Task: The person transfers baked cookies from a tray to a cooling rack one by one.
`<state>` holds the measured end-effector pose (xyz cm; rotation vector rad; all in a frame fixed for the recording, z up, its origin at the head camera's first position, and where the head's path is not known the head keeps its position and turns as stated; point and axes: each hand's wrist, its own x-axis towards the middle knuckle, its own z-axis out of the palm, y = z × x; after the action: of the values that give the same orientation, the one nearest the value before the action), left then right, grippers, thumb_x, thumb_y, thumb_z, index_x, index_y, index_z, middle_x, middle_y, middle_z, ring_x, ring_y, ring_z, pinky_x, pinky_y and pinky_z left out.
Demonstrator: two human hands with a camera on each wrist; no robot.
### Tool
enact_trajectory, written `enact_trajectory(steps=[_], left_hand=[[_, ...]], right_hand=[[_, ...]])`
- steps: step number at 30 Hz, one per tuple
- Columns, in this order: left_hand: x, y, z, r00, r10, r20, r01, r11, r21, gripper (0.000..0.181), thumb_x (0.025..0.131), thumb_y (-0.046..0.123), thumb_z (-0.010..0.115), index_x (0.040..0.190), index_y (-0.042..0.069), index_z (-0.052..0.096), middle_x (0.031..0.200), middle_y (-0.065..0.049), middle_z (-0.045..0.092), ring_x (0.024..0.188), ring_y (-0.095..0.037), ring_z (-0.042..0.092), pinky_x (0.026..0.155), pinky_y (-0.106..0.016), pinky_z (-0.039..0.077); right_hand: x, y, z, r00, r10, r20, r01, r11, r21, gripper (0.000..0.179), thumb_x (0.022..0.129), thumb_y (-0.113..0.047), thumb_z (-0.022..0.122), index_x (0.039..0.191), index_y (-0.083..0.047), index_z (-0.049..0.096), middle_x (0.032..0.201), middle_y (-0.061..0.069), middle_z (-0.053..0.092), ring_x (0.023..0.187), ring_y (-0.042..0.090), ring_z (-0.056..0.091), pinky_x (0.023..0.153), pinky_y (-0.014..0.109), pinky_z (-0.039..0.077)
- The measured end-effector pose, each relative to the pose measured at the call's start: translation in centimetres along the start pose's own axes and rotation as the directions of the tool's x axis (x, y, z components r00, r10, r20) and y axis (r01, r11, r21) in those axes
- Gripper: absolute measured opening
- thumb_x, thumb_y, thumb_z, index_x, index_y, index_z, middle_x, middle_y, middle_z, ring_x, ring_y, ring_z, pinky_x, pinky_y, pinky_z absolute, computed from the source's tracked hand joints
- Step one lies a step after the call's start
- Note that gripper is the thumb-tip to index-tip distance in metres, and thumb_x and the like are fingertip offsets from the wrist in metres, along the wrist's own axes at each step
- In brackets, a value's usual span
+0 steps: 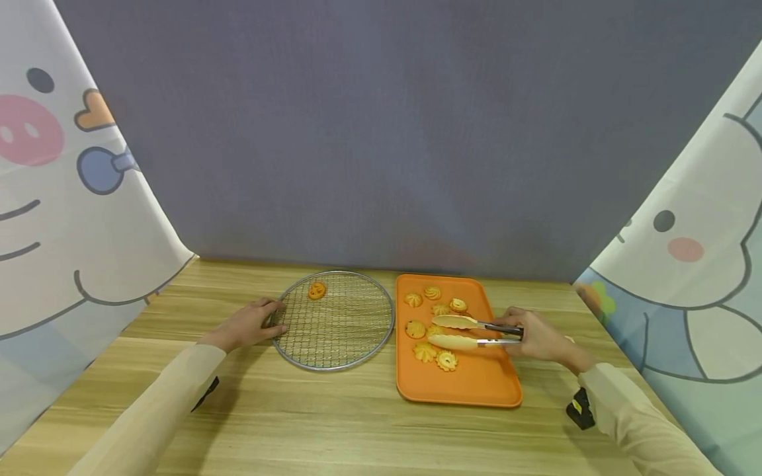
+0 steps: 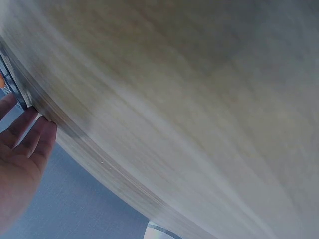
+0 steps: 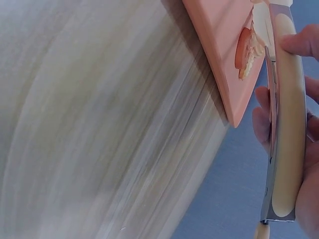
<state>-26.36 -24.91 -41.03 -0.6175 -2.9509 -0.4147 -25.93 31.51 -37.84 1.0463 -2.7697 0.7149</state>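
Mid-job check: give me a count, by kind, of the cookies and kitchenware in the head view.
Round silver-rimmed wire rack: 1
Orange rectangular tray: 1
Metal tongs with cream tips: 1
Brown round cookie on the rack: 1
Pale golden cookies on the tray: 8 visible
Total: 12 visible; the tongs may hide more.

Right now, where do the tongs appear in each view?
Head: the tongs are right of centre, in the right hand, over the orange tray.
Left wrist: not in it.
Right wrist: near the right edge, the handle running nearly top to bottom.
Shared landmark: the wooden table, in all three views.
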Motion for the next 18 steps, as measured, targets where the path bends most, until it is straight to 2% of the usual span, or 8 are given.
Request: enact_trajectory(steps=[7, 18], left_hand=[[-0.01, -0.05, -0.02, 1.000, 0.006, 0.002, -0.006, 1.000, -0.001, 0.054, 0.086, 0.039, 0.061, 0.124, 0.002, 0.053, 0.126, -0.026, 0.049, 0.112, -0.049, 0.047, 0.089, -0.060, 0.041], [-0.07, 0.07, -0.04, 1.000, 0.021, -0.014, -0.021, 1.000, 0.001, 0.051, 0.085, 0.035, 0.062, 0.123, 0.001, 0.053, 0.123, -0.026, 0.051, 0.110, -0.047, 0.050, 0.090, -0.059, 0.042]], right_hand=[[0.13, 0.06, 0.03, 0.998, -0.053, -0.030, 0.053, 0.999, -0.008, 0.040, 0.066, -0.001, 0.072, 0.105, 0.003, 0.067, 0.084, 0.006, 0.060, 0.063, 0.008, 0.042, 0.051, 0.016, 0.032], [-0.02, 0.50, -0.28, 0.998, -0.045, -0.038, 0.044, 0.999, -0.026, 0.041, 0.066, -0.004, 0.075, 0.107, 0.001, 0.067, 0.084, 0.002, 0.059, 0.063, 0.006, 0.042, 0.051, 0.016, 0.033]])
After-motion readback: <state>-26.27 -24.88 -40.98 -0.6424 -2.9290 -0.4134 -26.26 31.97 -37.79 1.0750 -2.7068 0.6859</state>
